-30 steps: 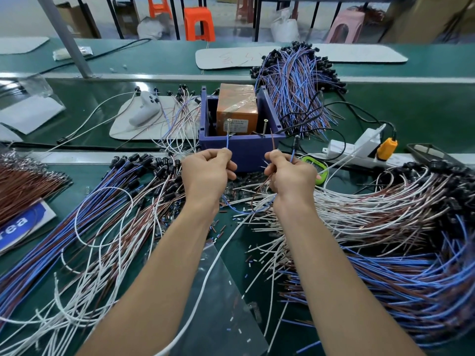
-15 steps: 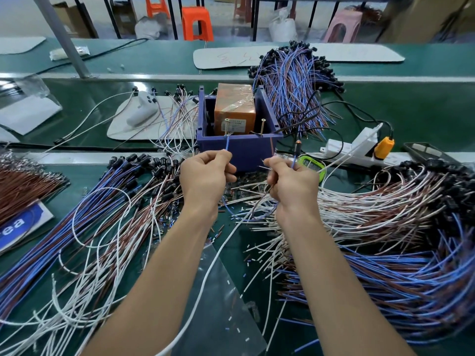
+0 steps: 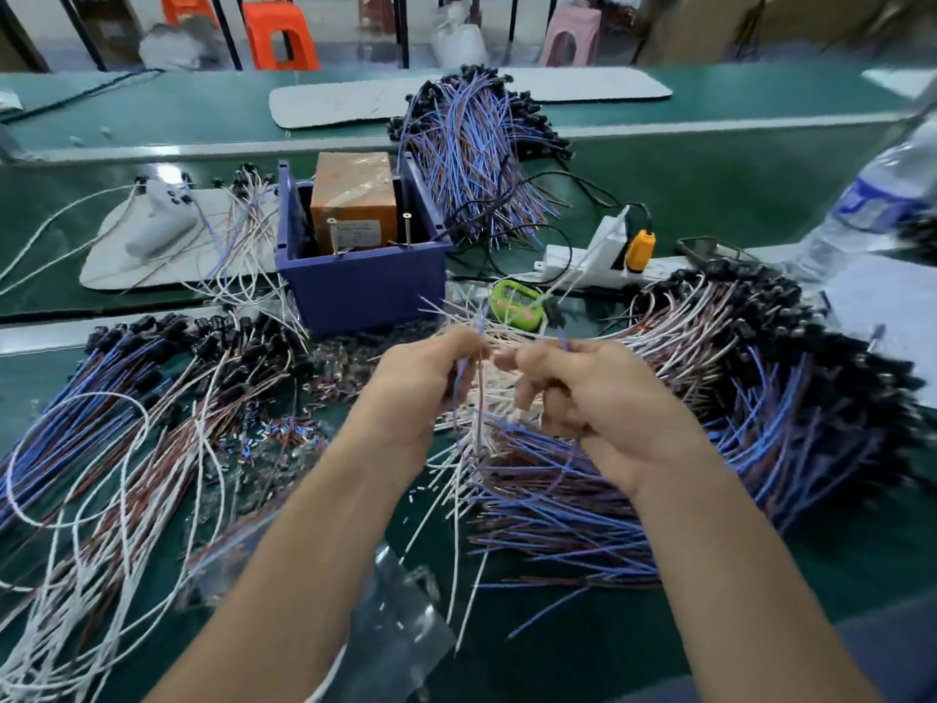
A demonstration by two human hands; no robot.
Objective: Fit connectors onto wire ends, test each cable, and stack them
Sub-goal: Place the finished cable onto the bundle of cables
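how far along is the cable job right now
Done, apparently: a stacked bundle with black connectors behind the blue bin. In hand: the left hand and right hand pinch thin wires together. Left: a big pile of bare-ended wires under the right arm. I'd guess the job is midway.

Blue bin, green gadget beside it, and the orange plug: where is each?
Blue bin (image 3: 365, 286), head view, front wall.
Green gadget (image 3: 514, 304), head view, top face.
Orange plug (image 3: 640, 249), head view, its body.
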